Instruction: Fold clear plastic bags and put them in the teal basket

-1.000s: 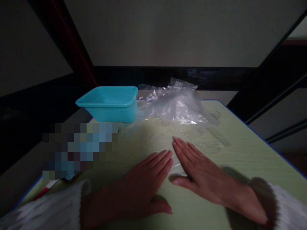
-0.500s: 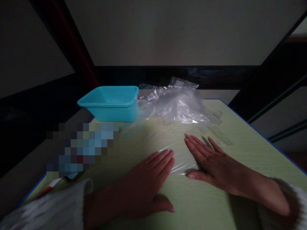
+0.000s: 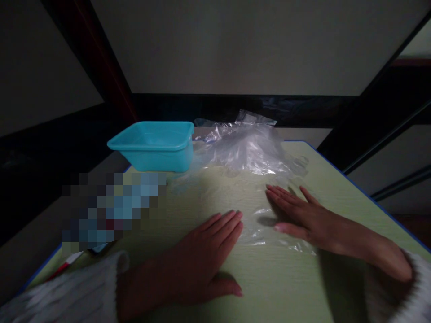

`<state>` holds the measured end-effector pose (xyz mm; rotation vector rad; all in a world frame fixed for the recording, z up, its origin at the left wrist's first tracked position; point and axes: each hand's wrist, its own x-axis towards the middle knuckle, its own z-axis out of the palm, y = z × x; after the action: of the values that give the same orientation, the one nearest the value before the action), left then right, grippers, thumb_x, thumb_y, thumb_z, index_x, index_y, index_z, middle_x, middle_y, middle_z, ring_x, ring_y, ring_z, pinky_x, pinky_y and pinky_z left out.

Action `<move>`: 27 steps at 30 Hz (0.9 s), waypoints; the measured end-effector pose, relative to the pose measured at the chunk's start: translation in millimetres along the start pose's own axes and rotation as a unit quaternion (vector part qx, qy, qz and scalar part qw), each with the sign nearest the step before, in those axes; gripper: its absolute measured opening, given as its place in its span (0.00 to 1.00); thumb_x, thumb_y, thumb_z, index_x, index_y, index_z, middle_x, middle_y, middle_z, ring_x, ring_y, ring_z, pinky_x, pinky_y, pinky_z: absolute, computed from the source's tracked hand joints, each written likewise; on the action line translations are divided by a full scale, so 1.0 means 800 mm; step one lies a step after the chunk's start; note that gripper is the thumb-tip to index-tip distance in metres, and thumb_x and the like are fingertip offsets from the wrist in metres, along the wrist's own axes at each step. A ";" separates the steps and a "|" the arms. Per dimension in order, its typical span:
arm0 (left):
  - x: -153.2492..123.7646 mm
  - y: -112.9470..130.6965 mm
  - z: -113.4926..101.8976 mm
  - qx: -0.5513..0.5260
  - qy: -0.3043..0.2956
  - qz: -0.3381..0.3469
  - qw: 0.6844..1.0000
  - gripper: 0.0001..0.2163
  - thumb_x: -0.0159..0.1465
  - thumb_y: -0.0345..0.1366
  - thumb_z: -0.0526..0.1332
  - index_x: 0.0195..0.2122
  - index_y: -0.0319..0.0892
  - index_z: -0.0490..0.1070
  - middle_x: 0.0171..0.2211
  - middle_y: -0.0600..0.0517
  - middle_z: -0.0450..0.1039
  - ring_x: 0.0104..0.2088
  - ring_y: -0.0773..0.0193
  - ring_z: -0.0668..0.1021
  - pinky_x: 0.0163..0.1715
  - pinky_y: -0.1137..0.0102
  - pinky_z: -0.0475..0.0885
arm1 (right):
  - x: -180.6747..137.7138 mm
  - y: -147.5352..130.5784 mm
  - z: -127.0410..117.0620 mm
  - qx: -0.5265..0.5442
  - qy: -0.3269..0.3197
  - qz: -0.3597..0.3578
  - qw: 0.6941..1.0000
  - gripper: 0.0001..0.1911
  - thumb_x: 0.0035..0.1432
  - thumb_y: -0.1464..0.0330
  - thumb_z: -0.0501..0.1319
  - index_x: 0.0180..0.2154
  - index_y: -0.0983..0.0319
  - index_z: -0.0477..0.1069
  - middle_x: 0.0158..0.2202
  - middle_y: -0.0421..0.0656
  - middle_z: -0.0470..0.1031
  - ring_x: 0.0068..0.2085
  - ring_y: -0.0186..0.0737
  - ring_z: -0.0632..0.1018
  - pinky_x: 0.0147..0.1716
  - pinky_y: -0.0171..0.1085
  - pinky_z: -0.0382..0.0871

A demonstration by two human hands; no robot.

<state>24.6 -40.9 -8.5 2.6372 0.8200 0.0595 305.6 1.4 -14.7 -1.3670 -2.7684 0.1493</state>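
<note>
Tho flat, wrinkly clr plastic (image 3: 257,231)

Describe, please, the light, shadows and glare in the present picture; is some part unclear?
Head view: dim light overall; head view: glints on the plastic pile; head view: dark shadows on the table around the right hand; head view: square blocks hide something at left.

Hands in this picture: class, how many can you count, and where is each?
2. The left hand is left of center, fingertips at the flat clear plastic; the right hand is farther right, over that plastic's right side. No others show.
</note>
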 end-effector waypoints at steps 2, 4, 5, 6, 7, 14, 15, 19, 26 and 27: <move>0.000 0.000 -0.001 0.008 0.004 0.001 1.000 0.39 0.61 0.54 0.53 0.64 0.33 0.40 0.65 0.39 0.36 0.64 0.53 0.43 0.61 0.58 0.47 | 0.008 -0.002 -0.007 0.006 0.029 0.036 0.999 0.36 0.61 0.49 0.42 0.62 0.65 0.50 0.62 0.52 0.53 0.62 0.51 0.56 0.58 0.57 0.48; 0.000 0.000 -0.002 0.019 0.011 0.001 1.000 0.39 0.60 0.54 0.53 0.64 0.33 0.39 0.65 0.39 0.36 0.64 0.53 0.43 0.61 0.57 0.46 | 0.017 -0.005 -0.009 0.013 0.072 0.069 0.995 0.35 0.62 0.51 0.40 0.59 0.70 0.55 0.61 0.55 0.55 0.61 0.49 0.58 0.58 0.52 0.53; 0.001 -0.001 -0.002 0.025 0.017 0.001 1.000 0.40 0.60 0.54 0.53 0.64 0.33 0.38 0.65 0.39 0.36 0.64 0.53 0.42 0.61 0.57 0.46 | 0.022 -0.006 -0.008 0.016 0.088 0.083 0.993 0.35 0.63 0.52 0.39 0.59 0.72 0.56 0.61 0.56 0.55 0.61 0.49 0.59 0.58 0.49 0.55; 0.001 -0.001 -0.002 0.031 0.025 0.000 0.999 0.40 0.60 0.54 0.53 0.64 0.33 0.37 0.65 0.39 0.36 0.64 0.53 0.42 0.61 0.56 0.45 | 0.025 -0.007 -0.005 0.019 0.099 0.096 0.990 0.35 0.64 0.53 0.37 0.58 0.74 0.55 0.61 0.58 0.55 0.60 0.48 0.60 0.57 0.47 0.56; 0.001 -0.001 -0.003 0.037 0.034 -0.001 0.999 0.40 0.61 0.54 0.52 0.64 0.34 0.36 0.65 0.39 0.36 0.64 0.52 0.42 0.61 0.56 0.45 | 0.029 -0.008 -0.001 0.018 0.102 0.107 0.989 0.35 0.64 0.55 0.37 0.58 0.76 0.55 0.61 0.59 0.55 0.60 0.49 0.60 0.57 0.47 0.57; 0.001 -0.005 -0.003 0.072 0.076 0.008 0.994 0.35 0.64 0.53 0.46 0.63 0.34 0.36 0.65 0.39 0.39 0.64 0.54 0.42 0.61 0.56 0.43 | 0.034 -0.008 0.033 -0.046 0.124 0.136 0.982 0.36 0.63 0.53 0.38 0.59 0.75 0.54 0.61 0.59 0.54 0.62 0.51 0.55 0.58 0.50 0.52; 0.001 -0.006 -0.003 0.075 0.081 0.008 0.994 0.35 0.64 0.53 0.46 0.63 0.34 0.36 0.65 0.39 0.39 0.64 0.54 0.42 0.62 0.56 0.43 | 0.034 -0.007 0.035 -0.051 0.126 0.135 0.981 0.37 0.62 0.52 0.37 0.59 0.74 0.54 0.61 0.58 0.54 0.62 0.51 0.55 0.58 0.51 0.52; 0.002 -0.009 -0.004 0.082 0.088 -0.004 0.993 0.33 0.65 0.52 0.45 0.63 0.33 0.40 0.65 0.40 0.39 0.65 0.55 0.42 0.62 0.57 0.43 | 0.034 -0.007 0.035 -0.058 0.110 0.134 0.983 0.40 0.61 0.49 0.35 0.60 0.73 0.53 0.62 0.58 0.52 0.62 0.49 0.52 0.59 0.49 0.50; 0.005 -0.010 -0.006 0.076 0.058 -0.018 0.995 0.32 0.65 0.52 0.46 0.62 0.33 0.46 0.65 0.41 0.41 0.64 0.54 0.44 0.62 0.56 0.43 | 0.032 -0.015 0.021 -0.036 0.094 0.127 0.987 0.38 0.62 0.50 0.37 0.61 0.73 0.49 0.63 0.57 0.47 0.63 0.49 0.49 0.59 0.53 0.47; 0.005 -0.010 -0.006 0.074 0.049 -0.019 0.996 0.33 0.64 0.53 0.46 0.62 0.32 0.46 0.65 0.41 0.42 0.64 0.53 0.45 0.61 0.56 0.43 | 0.032 -0.017 0.016 -0.028 0.099 0.112 0.988 0.37 0.63 0.51 0.38 0.61 0.72 0.48 0.63 0.56 0.47 0.63 0.49 0.49 0.59 0.54 0.46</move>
<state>23.1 -31.2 -7.5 2.7740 0.9406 0.1238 278.2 12.8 -26.3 -1.6088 -2.4729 -0.0541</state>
